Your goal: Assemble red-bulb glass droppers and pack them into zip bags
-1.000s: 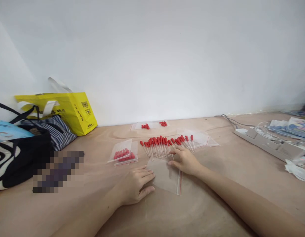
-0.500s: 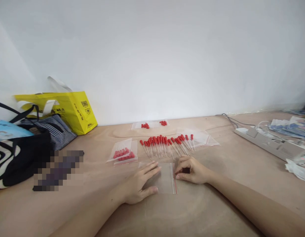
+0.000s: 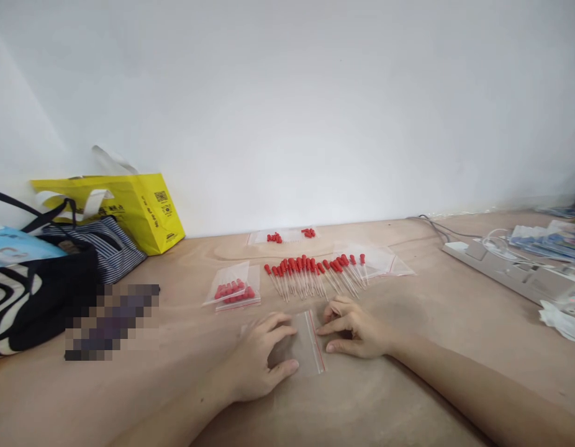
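A clear zip bag (image 3: 302, 341) with a red line along its right edge lies flat on the table between my hands. My left hand (image 3: 262, 360) rests over the bag's left part, fingers curved and thumb apart. My right hand (image 3: 355, 329) is at the bag's zip edge, its fingertips by the red line and its thumb and fingers apart. Just beyond both hands lies a row of droppers (image 3: 294, 279) with red bulbs and thin clear stems. To their left, zip bags (image 3: 234, 292) hold several red-bulbed pieces.
Another clear bag with red-bulbed pieces (image 3: 273, 238) lies near the wall. Flat clear bags (image 3: 394, 266) are behind the droppers. A white power strip (image 3: 511, 270) with cables and blue packets (image 3: 548, 239) sits right. A yellow bag (image 3: 150, 217) and a black bag (image 3: 45, 304) stand left.
The zip bag has shifted slightly left and toward me, and now lies tilted. Both hands moved with it, and my left fingers have become more curved.
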The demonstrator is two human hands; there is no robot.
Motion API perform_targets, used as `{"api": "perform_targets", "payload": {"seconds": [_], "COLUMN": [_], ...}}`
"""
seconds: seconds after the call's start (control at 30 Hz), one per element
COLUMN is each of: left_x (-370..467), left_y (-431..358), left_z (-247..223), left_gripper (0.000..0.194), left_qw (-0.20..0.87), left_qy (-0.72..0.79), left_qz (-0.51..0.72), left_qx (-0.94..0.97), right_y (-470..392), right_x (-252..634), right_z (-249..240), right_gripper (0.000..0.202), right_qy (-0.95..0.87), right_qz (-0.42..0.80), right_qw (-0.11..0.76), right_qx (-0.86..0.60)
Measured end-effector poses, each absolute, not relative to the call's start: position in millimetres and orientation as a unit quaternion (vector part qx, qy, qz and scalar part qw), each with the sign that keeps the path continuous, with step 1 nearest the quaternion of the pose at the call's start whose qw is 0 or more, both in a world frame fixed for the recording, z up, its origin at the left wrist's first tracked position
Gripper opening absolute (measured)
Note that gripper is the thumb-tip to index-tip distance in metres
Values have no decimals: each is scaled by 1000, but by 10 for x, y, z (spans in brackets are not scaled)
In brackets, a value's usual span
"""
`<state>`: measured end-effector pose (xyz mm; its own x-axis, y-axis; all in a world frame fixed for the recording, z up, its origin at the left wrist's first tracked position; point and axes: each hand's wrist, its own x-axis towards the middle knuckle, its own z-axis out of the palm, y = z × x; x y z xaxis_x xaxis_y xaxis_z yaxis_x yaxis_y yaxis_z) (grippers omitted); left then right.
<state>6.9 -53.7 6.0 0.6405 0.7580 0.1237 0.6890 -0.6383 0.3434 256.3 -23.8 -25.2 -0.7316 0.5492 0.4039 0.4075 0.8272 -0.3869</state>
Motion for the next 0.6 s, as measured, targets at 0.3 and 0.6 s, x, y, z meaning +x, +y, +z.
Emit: {"api": "perform_targets", "payload": {"seconds": [0.3, 0.6], "left_x": [88, 81], "left_y": [-507, -499], "left_z": [23, 14], "left_gripper": [49, 49], "left_qw": [149, 159], "left_qy": [360, 355], "left_qz": [83, 102], "left_qx": [917, 916], "right_y": [-297, -264], "right_x": [2535, 2539], "right_z": [-242, -267], "right_gripper": [30, 28], "right_qy": [-917, -916], "right_qz": [138, 136], "right_qw": [286, 285], "right_qx": [-241, -247]}}
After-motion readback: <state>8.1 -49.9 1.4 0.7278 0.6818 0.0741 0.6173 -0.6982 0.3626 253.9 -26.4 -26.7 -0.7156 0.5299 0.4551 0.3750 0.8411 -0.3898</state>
